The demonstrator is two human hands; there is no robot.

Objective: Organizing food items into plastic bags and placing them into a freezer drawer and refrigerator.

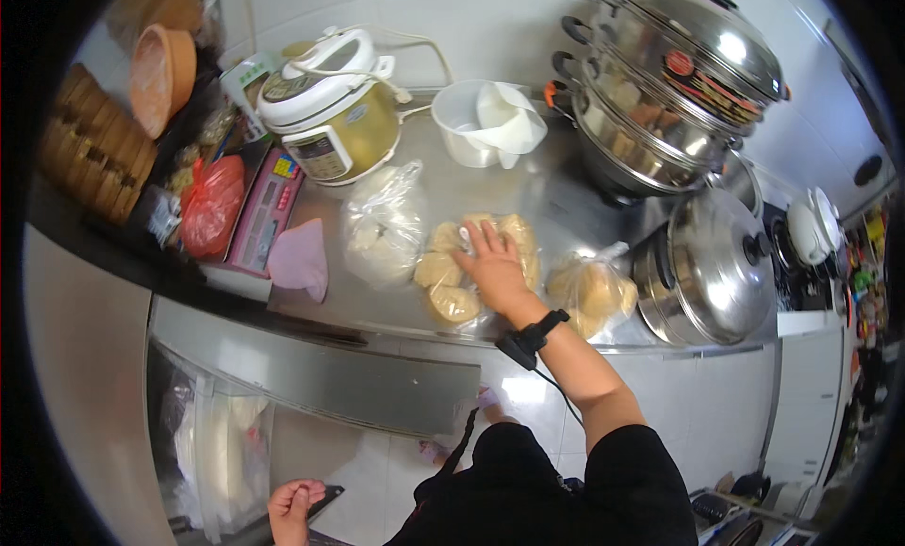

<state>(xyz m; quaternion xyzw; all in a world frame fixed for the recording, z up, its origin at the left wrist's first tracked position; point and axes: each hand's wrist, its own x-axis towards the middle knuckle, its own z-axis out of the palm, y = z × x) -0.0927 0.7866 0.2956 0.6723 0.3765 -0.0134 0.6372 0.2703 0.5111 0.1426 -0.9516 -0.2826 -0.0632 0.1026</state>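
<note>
My right hand point(495, 269) rests palm down, fingers spread, on a clear plastic bag of yellowish buns point(452, 302) on the steel worktop. It wears a black wrist device with a cable. To its left lies a clear bag of white buns or dough point(384, 235); to its right is another bag of yellowish buns point(594, 291). Low at the left, my left hand point(293, 502) is held with curled fingers over the floor, beside the open drawer; a dark flat object point(329, 498) shows behind it, and whether the hand holds it cannot be told.
A multicooker point(329, 114), translucent tub point(463, 125), steamer stack point(657, 107) and lidded steel pot point(721, 263) surround the bags. A pink cloth point(300, 259), pink scale point(265, 213) and red bag point(212, 210) lie left. Below the worktop, an open drawer point(318, 380) juts out, with plastic bags in it.
</note>
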